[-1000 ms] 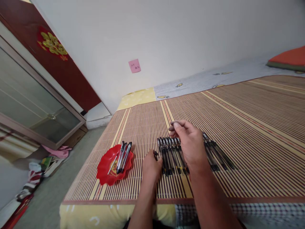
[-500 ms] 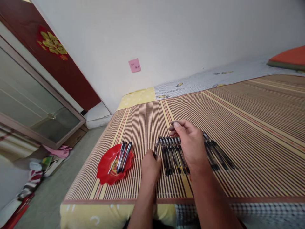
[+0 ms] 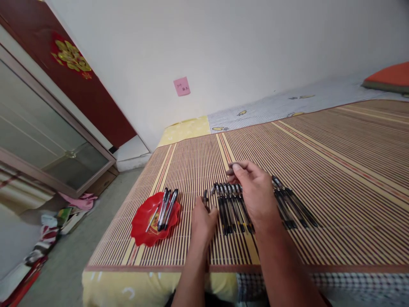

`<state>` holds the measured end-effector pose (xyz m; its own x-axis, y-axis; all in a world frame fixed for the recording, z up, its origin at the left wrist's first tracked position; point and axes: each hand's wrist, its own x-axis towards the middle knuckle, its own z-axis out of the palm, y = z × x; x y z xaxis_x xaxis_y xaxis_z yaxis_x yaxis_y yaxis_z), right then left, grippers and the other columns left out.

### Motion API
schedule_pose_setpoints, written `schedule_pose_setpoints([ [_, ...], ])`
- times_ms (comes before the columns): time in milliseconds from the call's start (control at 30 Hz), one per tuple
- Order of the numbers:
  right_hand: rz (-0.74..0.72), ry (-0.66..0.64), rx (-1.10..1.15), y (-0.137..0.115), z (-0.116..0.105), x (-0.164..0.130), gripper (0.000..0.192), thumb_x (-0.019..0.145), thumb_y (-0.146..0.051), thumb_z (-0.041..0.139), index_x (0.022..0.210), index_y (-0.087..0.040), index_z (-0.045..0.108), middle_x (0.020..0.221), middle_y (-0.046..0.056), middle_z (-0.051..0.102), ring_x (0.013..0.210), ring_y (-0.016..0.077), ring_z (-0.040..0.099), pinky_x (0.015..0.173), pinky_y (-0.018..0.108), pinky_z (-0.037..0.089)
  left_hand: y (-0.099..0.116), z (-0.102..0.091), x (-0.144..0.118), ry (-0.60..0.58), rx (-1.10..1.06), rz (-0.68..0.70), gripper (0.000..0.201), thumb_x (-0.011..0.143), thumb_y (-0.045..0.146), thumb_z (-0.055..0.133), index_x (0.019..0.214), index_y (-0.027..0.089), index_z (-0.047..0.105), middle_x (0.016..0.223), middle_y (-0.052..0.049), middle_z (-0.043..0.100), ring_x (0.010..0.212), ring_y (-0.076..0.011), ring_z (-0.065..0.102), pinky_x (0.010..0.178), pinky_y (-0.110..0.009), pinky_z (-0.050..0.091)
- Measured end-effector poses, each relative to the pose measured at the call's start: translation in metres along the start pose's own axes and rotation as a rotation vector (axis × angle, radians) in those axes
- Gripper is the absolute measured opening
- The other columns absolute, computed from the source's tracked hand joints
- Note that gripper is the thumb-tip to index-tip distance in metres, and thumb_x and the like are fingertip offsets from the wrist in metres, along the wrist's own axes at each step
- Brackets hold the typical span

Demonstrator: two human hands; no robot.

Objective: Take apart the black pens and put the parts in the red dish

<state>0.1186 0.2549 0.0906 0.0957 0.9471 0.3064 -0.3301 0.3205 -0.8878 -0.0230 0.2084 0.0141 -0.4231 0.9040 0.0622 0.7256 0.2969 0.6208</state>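
My left hand (image 3: 203, 219) is closed round a black pen (image 3: 205, 197), whose dark end sticks up past the fingers. To its right, a row of black-and-clear pens (image 3: 229, 211) lies side by side on the striped mat (image 3: 179, 256). My right hand (image 3: 255, 187) hangs over this row with thumb and fingers pinched together; what they hold, if anything, I cannot make out. That hand and forearm hide the middle of the row. More pens (image 3: 295, 209) show to the right of the wrist.
A red scalloped plate (image 3: 139, 224) sits left of my left hand, with several pens (image 3: 166, 209) and a thin white stick (image 3: 152, 218) in it. The mat's front edge (image 3: 153, 268) runs close to me. A pink note (image 3: 182, 86) is on the wall behind the bed.
My left hand has shifted slightly, and the pen in it has turned so that its end points up and away. My right hand stays almost still.
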Motion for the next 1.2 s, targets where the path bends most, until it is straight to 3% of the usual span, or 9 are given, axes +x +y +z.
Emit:
schedule_pose_setpoints([
  [133, 0.004, 0.015, 0.015, -0.0006, 0.0003, 0.0002, 0.015, 0.087, -0.033, 0.064, 0.088, -0.018, 0.068, 0.076, 0.002, 0.070, 0.063, 0.0125, 0.064, 0.062, 0.028, 0.056, 0.0046, 0.0071, -0.0037, -0.051, 0.075, -0.028, 0.026, 0.082, 0.029, 0.070, 0.099, 0.019, 0.052, 0.081, -0.009, 0.068, 0.076, -0.0258, 0.065, 0.061, -0.029, 0.035],
  [300, 0.004, 0.010, -0.011, -0.0007, -0.0006, 0.0002, 0.015, 0.088, -0.033, 0.063, 0.087, -0.019, 0.069, 0.077, 0.002, 0.070, 0.064, 0.0128, 0.064, 0.063, 0.028, 0.056, 0.0074, 0.0069, -0.0049, -0.069, 0.137, -0.014, 0.024, 0.084, 0.028, 0.067, 0.101, 0.018, 0.054, 0.089, -0.014, 0.070, 0.084, -0.0307, 0.067, 0.064, -0.031, 0.036],
  [567, -0.012, 0.011, -0.005, -0.0003, -0.0016, 0.0011, 0.015, 0.088, -0.033, 0.063, 0.087, -0.019, 0.067, 0.077, 0.002, 0.070, 0.063, 0.0129, 0.064, 0.062, 0.028, 0.056, 0.0058, 0.0120, -0.0032, -0.065, 0.152, -0.015, 0.027, 0.082, 0.031, 0.068, 0.103, 0.017, 0.056, 0.089, -0.014, 0.071, 0.082, -0.0309, 0.068, 0.067, -0.032, 0.041],
  [767, -0.002, 0.018, 0.036, 0.0011, -0.0013, 0.0017, 0.014, 0.086, -0.033, 0.064, 0.086, -0.019, 0.068, 0.075, 0.001, 0.070, 0.063, 0.0125, 0.064, 0.061, 0.027, 0.055, 0.0097, 0.0082, -0.0058, -0.074, 0.196, -0.006, 0.018, 0.084, 0.023, 0.059, 0.101, 0.016, 0.056, 0.091, -0.016, 0.072, 0.085, -0.0308, 0.068, 0.068, -0.033, 0.041],
  [900, 0.003, 0.018, 0.024, 0.0005, -0.0005, 0.0010, 0.014, 0.086, -0.032, 0.065, 0.085, -0.019, 0.068, 0.075, 0.001, 0.070, 0.063, 0.0125, 0.064, 0.061, 0.027, 0.055, 0.0096, 0.0078, -0.0066, -0.066, 0.217, 0.006, 0.021, 0.087, 0.030, 0.060, 0.101, 0.016, 0.058, 0.093, -0.017, 0.072, 0.085, -0.0305, 0.068, 0.068, -0.033, 0.040],
  [1200, 0.005, 0.021, 0.005, 0.0017, -0.0013, 0.0022, 0.014, 0.086, -0.032, 0.063, 0.085, -0.019, 0.067, 0.075, 0.001, 0.070, 0.061, 0.0124, 0.063, 0.061, 0.027, 0.054, 0.0070, 0.0075, -0.0030, -0.067, 0.183, -0.031, 0.011, 0.083, 0.023, 0.061, 0.088, 0.015, 0.066, 0.090, -0.016, 0.072, 0.083, -0.0286, 0.066, 0.067, -0.032, 0.036],
])
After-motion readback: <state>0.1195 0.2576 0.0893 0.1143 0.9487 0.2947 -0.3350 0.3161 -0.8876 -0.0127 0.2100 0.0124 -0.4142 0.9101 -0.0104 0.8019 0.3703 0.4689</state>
